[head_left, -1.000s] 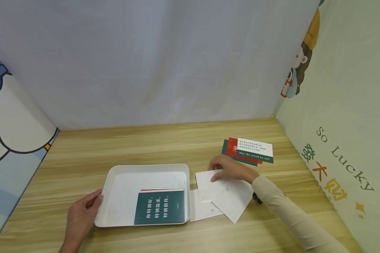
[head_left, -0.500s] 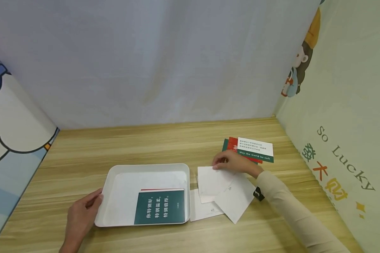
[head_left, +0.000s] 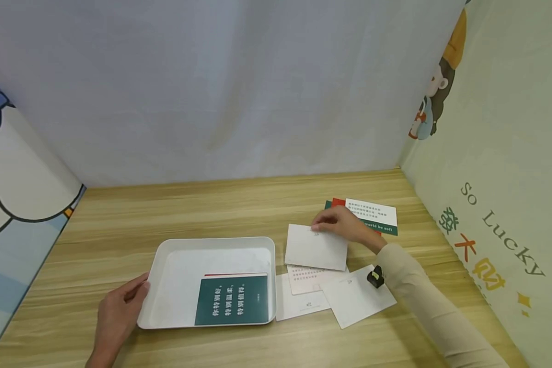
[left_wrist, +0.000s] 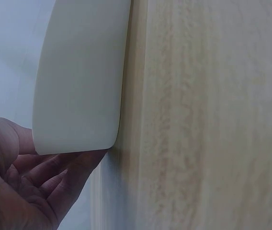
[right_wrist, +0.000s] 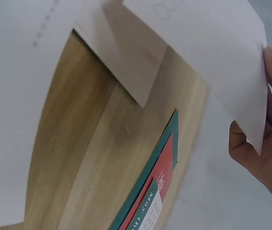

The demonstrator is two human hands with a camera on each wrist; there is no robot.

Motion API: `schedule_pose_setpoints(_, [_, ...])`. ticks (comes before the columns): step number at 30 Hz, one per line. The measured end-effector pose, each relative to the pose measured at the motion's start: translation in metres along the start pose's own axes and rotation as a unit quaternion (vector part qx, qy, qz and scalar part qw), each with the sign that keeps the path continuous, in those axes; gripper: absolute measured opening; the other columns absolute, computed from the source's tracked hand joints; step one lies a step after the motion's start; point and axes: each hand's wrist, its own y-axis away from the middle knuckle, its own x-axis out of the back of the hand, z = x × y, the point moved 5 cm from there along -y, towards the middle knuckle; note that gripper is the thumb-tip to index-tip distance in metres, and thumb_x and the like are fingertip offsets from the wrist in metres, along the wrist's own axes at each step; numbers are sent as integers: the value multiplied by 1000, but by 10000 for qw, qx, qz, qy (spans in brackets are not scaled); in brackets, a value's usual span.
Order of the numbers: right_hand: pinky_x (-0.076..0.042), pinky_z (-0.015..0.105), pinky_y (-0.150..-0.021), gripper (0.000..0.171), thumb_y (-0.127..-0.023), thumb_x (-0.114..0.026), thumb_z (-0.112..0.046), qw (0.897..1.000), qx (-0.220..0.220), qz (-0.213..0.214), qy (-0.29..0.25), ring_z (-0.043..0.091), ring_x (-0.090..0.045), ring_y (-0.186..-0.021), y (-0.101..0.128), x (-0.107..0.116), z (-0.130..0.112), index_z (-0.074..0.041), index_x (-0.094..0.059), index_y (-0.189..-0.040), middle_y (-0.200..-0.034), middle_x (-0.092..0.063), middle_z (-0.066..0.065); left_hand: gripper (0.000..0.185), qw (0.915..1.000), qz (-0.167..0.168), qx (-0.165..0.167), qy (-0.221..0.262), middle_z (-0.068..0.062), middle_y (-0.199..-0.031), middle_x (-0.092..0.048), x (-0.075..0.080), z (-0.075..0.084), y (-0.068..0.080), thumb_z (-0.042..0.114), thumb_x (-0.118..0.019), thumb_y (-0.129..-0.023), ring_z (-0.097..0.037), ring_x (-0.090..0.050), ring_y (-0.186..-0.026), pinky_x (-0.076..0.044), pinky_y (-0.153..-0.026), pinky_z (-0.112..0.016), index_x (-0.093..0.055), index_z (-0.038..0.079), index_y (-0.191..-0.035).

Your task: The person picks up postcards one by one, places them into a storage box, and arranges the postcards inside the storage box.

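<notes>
Right hand (head_left: 345, 225) fingers pinched the white card's (head_left: 316, 248) far edge, lifted over the loose cards (head_left: 305, 286) beside the tray (head_left: 165, 255). Left hand (head_left: 117, 312), fingers relaxed, touched the tray's corner. Bare worktop (head_left: 188, 214) behind.

The right hand (head_left: 345, 227) covers part of the fanned cards (head_left: 372, 217); the small print on the pinkish card (head_left: 309, 278) is unreadable.

White tray (head_left: 165, 260), teal card (head_left: 232, 301), white card (head_left: 315, 248), wood-grain table (head_left: 188, 209)
</notes>
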Motion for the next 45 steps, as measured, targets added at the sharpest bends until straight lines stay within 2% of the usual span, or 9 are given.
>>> schedule_pose_setpoints(6, [-48,24,-72,12,-99,-73,-11,9993,-116,335,92,12,-60,-82,-2,10,-5,-3,-80,-104,-103,-78,12,32,10000,-3,20,-14,-27,-121,-71,0,0,0,11,-67,-102,22,-46,-74,-42,-60,-5,-70,-2,-131])
schedule_pose_setpoints(14, [-49,23,-73,11,-98,-73,-8,9987,-81,506,-22,15,-63,-84,-5,14,-13,-1,-80,-103,-102,-78,14,32,10000,-28,68,-10,-28,-122,-71,0,1,-1,10,-67,-102,18,-49,-75,-44,-60,-7,-69,-3,-131])
schedule_pose_setpoints(20, [-50,23,-72,11,-99,-73,-9,9988,-93,464,-88,15,-64,-83,-7,15,-22,-2,-80,-103,-102,-78,14,32,9999,-22,70,-72,-28,-122,-71,0,1,0,10,-67,-102,6,-58,-81,-44,-60,-8,-69,-2,-131])
schedule_pose_setpoints(27, [-51,24,-70,12,-99,-73,-9,9987,-30,437,-279,11,-65,-80,-10,13,-31,-1,-80,-104,-101,-78,13,33,10000,-42,88,6,-27,-123,-71,0,0,0,11,-67,-102,20,-47,-75,-43,-61,-6,-69,-2,-132])
schedule_pose_setpoints(36, [-52,25,-65,12,-99,-72,-8,9979,32,236,-595,13,-64,-77,-17,-1,-48,1,-79,-104,-100,-77,15,33,9999,-95,106,0,-28,-123,-71,1,-1,-1,12,-66,-103,20,-47,-75,-44,-61,-6,-69,-2,-132])
schedule_pose_setpoints(45, [-53,25,-64,13,-99,-72,-9,9974,122,9,-716,16,-64,-78,-23,-18,-67,-1,-79,-106,-100,-75,11,32,10000,26,80,-19,-27,-124,-71,0,-1,-2,10,-67,-102,16,-50,-77,-43,-60,-6,-70,-2,-131])
